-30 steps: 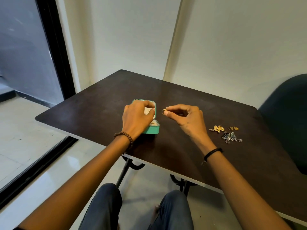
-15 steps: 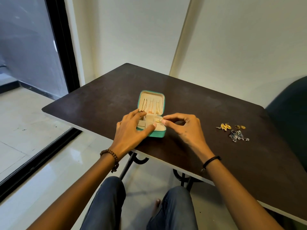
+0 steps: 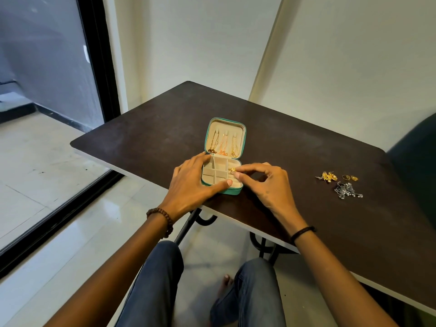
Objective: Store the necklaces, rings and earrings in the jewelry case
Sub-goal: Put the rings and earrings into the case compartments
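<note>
The dark brown worktop (image 3: 306,142) carries everything. The teal jewelry case (image 3: 233,191) sits near its front edge, open, with the lid laid back flat and the divided cream base nearest the person.

The left hand (image 3: 188,182) rests against the case's left side. Its fingers are fairly straight along that wall and the thumb is stretched across the near rim, so it steadies the case without gripping it. The right hand (image 3: 271,185) comes in from the case's right side. Its thumb and forefinger are narrowed to a pinch on a gold ring (image 3: 233,170), and the other fingers are curled loosely behind.

Three necklaces (image 3: 223,145) hang side by side inside the case's lid.

Well to the right of the case lies a silver tangle (image 3: 346,190), perhaps earrings, though it is too small to tell. Just beyond that tangle sit gold earrings (image 3: 328,177) and two loose rings (image 3: 350,177).

The pinched ring is over the right-hand column of the case's base, at the far compartment. Whether it touches the lining cannot be made out.
</note>
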A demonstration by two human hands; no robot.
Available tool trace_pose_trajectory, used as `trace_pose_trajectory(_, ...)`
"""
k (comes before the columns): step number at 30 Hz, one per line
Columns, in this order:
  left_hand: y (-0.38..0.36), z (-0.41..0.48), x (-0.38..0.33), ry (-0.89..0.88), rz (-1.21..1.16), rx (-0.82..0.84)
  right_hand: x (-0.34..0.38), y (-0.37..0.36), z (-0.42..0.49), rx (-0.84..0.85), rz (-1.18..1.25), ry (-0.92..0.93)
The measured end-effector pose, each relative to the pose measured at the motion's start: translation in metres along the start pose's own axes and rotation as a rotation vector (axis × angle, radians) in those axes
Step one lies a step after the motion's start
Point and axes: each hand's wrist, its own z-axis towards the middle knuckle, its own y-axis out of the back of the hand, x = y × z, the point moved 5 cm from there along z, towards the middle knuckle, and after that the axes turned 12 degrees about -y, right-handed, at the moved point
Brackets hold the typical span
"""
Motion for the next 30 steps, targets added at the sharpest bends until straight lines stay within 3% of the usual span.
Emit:
trace_pose_trajectory(11,0.001,-0.001,0.0,0.028,-0.071,-0.02,0.002,-0.009,-0.006,-0.114,-0.104,0.21)
trace_pose_trajectory(24,0.0,-0.001,0.002,0.063,-0.107,-0.012,-0.001,-0.008,-0.01,-0.148,-0.091,0.263)
trace_pose_trajectory(30,0.0,-0.002,0.002,0.062,-0.11,-0.008,-0.002,-0.017,-0.011,-0.116,-0.258,0.321)
